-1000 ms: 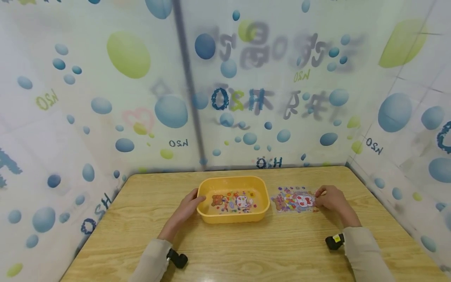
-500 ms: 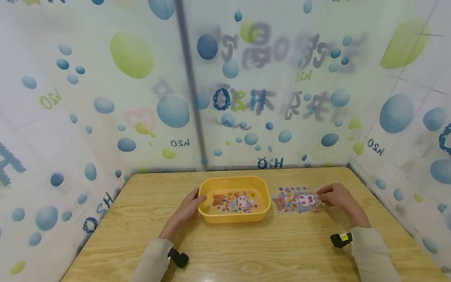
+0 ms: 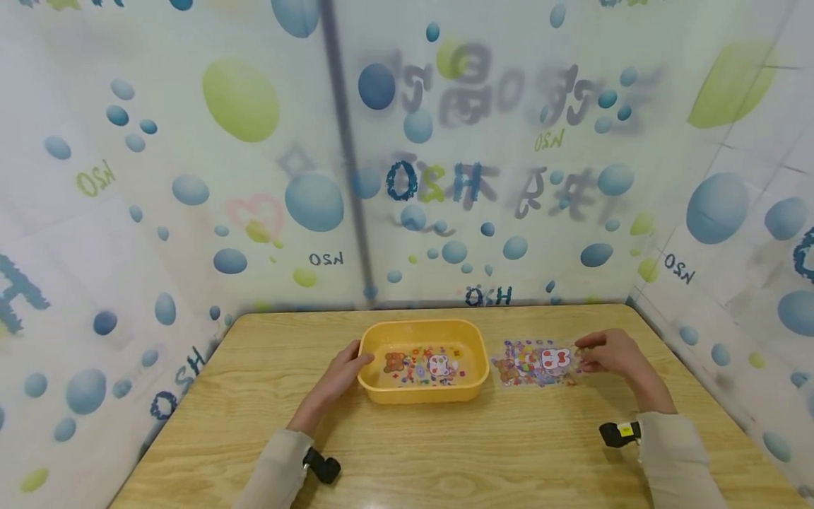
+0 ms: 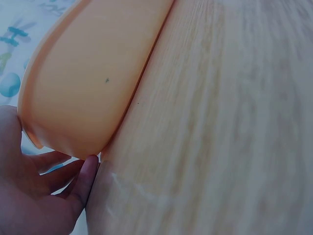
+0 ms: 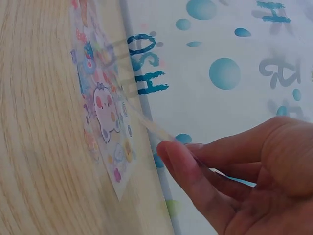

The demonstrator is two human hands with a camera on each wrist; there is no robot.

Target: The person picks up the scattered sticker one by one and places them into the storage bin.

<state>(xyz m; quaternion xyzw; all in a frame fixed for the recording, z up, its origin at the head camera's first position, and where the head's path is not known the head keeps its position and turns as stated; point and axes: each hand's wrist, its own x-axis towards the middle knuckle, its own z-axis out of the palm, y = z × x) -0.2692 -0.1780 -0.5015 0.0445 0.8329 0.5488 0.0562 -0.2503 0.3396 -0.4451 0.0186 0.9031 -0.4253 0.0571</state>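
Observation:
My left hand (image 3: 340, 369) holds the left end of a yellow plastic basin (image 3: 422, 396), its thumb at the rim and its other fingers against the outer wall. A sticker sheet (image 3: 524, 364) with a white rabbit and a brown bear lies on the table to the basin's right. At its right edge, my right hand (image 3: 613, 352) pinches a clear film (image 5: 154, 128) between thumb and forefinger. In the right wrist view this film slants up from the printed sheet to the fingertips. Whether the film is a separate layer is hard to tell.
Inside the basin lie similar bear and rabbit stickers (image 3: 422, 364). The wood-grain table (image 3: 407, 452) ends at a pale curtain (image 3: 420, 155) printed with blue and green drops, which stands behind and at both sides.
My right hand has shifted slightly right and its fingers have come up from the sheet's right part, uncovering more of it. The left hand and basin stay put.

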